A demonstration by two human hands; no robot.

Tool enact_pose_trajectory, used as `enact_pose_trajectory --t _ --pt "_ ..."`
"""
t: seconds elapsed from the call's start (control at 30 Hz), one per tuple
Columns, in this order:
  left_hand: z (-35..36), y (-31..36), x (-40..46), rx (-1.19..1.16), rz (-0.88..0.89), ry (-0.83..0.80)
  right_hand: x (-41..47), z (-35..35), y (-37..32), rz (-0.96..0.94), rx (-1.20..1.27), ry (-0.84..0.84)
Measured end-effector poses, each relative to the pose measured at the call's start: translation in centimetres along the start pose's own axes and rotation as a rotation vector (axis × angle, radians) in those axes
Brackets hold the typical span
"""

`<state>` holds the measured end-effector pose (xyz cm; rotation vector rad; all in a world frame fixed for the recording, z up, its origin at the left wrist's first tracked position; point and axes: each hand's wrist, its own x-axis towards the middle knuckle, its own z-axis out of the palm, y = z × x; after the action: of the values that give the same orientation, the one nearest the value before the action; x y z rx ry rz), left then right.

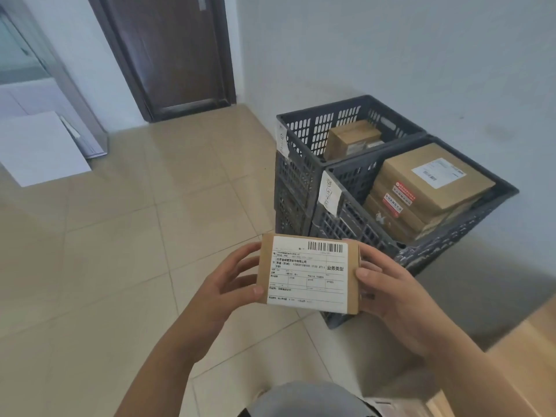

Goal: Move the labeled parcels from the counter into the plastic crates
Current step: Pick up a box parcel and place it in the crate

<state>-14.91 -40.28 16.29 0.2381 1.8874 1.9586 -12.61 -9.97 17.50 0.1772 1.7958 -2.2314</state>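
Observation:
I hold a small brown cardboard parcel (308,273) with a white shipping label and barcode facing up, in front of me above the floor. My left hand (228,284) grips its left end, thumb on top and fingers underneath. Its right end is gripped by my right hand (388,291). Just beyond the parcel stand two dark grey plastic crates against the wall. The near crate (355,218) holds several flat brown labeled parcels (427,182) stacked high. Inside the far crate (304,127) is a smaller brown box (352,139).
Beige tiled floor (126,236) spreads to the left. A dark wooden door (171,52) is at the back. White boards (42,149) lean at the far left. A wooden counter edge (526,350) shows at the lower right. Paper tags hang on the crates' corners.

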Motion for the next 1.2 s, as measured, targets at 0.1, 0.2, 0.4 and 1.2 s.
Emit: enact_pose_trajectory --t 0.1,0.2,0.4,1.2 --pt "-3.0 -0.3 0.9 0.001 -0.015 -0.009 2.0 1.6 0.4 0.037 -0.022 -0.007" --pt "-5.4 -0.2 2.5 -0.005 -0.025 -0.011 4.5 3.0 -0.3 0.046 -0.038 -0.032" --pt "-10.2 0.8 8.2 0.022 -0.034 -0.006 12.1 5.0 -1.8 0.077 -0.037 -0.02" --pt "-32.8 8.0 44.3 0.107 -0.126 -0.189 49.9 8.3 -9.7 0.125 0.011 0.113"
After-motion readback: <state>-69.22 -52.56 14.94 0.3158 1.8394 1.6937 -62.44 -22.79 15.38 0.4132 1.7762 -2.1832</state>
